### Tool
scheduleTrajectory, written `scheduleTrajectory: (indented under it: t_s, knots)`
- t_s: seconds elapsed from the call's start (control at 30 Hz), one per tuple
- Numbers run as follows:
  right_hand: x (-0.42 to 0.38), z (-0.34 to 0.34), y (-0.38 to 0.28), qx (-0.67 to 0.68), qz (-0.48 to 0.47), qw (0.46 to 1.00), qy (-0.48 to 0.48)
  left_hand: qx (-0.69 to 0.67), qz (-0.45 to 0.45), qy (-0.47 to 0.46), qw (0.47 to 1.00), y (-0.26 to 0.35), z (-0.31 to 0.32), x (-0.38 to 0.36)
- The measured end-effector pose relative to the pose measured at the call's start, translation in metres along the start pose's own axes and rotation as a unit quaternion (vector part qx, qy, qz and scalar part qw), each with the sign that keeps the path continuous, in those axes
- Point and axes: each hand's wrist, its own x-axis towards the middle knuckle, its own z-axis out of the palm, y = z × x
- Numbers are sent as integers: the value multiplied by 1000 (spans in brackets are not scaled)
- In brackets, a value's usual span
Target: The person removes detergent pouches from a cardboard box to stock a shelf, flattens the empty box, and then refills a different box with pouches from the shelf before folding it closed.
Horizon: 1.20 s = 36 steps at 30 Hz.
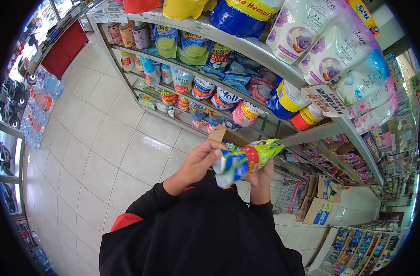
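A green, red, blue and white refill pouch is held in front of my chest, lying tilted with its green end toward the shelves. My left hand pinches its blue and white end between thumb and fingers. My right hand grips it from below near the green part, with most of the fingers hidden behind the pouch. Just beyond the pouch is an open cardboard box, with green and blue packs partly visible inside. The print on the pouch is too blurred to read.
Shelves with pouches, such as a Molto pouch, stand ahead. Large white and purple pouches sit on top at right. Cardboard boxes and a wire basket are on the floor at right. Wrapped bottles line the left.
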Motion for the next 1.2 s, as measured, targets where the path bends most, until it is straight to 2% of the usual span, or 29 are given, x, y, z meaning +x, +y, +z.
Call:
scheduleTrajectory:
  t_s: [0.03, 0.1, 0.13, 0.17, 0.2, 0.23, 0.3, 0.33, 0.37, 0.43, 0.5, 0.57, 0.63, 0.7, 0.77, 0.83, 0.87, 0.9, 0.93, 0.97, 1.07, 1.17, 1.2]
  knots:
    - [2, 5, -5, -43, -49, 998, -11, 1, 0, -1, 1000, -6, -2, 2]
    - [0, 18, -13, -71, -61, 996, 7, -209, -49, 83, 973, -19, -6, 6]
    - [-2, 20, -14, -151, -92, 984, 17, -190, -48, 101, 975, -28, -10, 8]
    - [-4, 24, -15, -229, -122, 965, 26, -189, -48, 100, 976, -32, -11, 8]
    - [-6, 30, -13, -297, -150, 942, 46, -273, -66, 99, 955, -34, -11, 8]
    - [-9, 33, -12, -296, -150, 942, 46, -355, -83, 99, 926, -37, -12, 7]
    - [-14, 38, -10, -411, -191, 891, 26, -359, -100, 113, 921, -52, -19, 7]
    - [-13, 44, -11, -457, -218, 862, 7, -402, -114, 89, 904, -54, -20, 6]
    - [-14, 48, -10, -456, -219, 863, 8, -443, -127, 65, 885, -55, -21, 6]
    - [-14, 52, -10, -482, -229, 845, -40, -447, -151, 79, 878, -58, -19, 6]
    - [-13, 52, -9, -485, -213, 847, -49, -466, -204, 86, 857, -62, -19, 7]
    - [-11, 59, -6, -489, -197, 848, -60, -474, -219, 77, 849, -56, -15, 5]
    - [-8, 78, 4, -317, -140, 937, 36, -483, -231, 70, 842, -54, -13, 6]
    - [-4, 62, 15, -313, -114, 943, 22, -508, -216, 51, 833, -60, -13, 8]
    - [-2, 45, 29, -341, 34, 939, 7, -511, -198, 53, 835, -69, -18, 13]
    - [9, 40, 32, -340, 46, 939, 12, -440, -213, 79, 869, -71, -25, 16]
    - [17, 37, 28, -341, 74, 936, 43, -442, -208, 89, 868, -73, -30, 15]
    - [25, 35, 26, -341, 104, 931, 76, -377, -244, 124, 885, -76, -35, 13]
    - [37, 35, 26, -326, 75, 936, 108, -310, -281, 159, 894, -79, -40, 11]
    - [52, 31, 22, -328, 88, 934, 115, -243, -318, 192, 896, -81, -44, 8]
    - [111, 30, 13, -307, 23, 946, 102, -275, -295, 246, 881, -56, -49, 3]
    - [185, 11, 8, -400, -88, 910, 61, -294, -265, 269, 878, -62, -74, -9]
    - [212, 3, 6, -419, -85, 901, 69, -310, -251, 301, 866, -60, -81, -15]
